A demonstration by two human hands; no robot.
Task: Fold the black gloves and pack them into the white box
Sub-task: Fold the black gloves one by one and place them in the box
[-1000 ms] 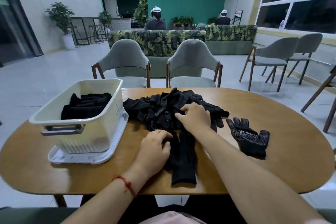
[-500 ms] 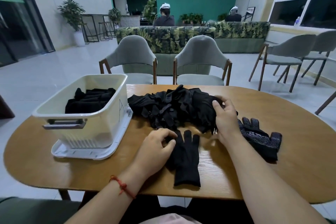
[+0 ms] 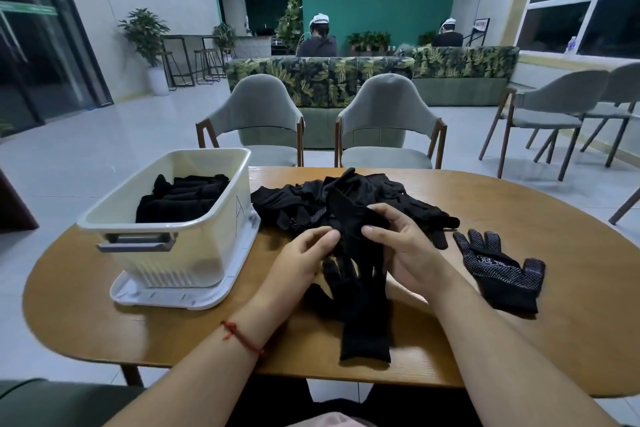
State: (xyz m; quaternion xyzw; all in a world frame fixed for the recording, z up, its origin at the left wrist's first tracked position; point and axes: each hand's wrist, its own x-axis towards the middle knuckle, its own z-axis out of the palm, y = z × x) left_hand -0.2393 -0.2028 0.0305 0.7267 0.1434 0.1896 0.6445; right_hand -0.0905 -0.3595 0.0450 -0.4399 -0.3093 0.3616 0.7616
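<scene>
A heap of black gloves lies in the middle of the wooden table. One black glove lies flat near the front edge, cuff towards me. Above it, my left hand and my right hand both pinch another black glove lifted from the heap. The white box stands on its lid at the left, with folded black gloves inside. A dotted black glove lies alone at the right.
Two grey chairs stand at the table's far side, with a leaf-patterned sofa behind them. More chairs are at the right by the windows. Two persons sit beyond the sofa.
My right hand came back from the heap's right side holding a glove. My left hand left the flat glove and rose to pinch the same lifted glove.
</scene>
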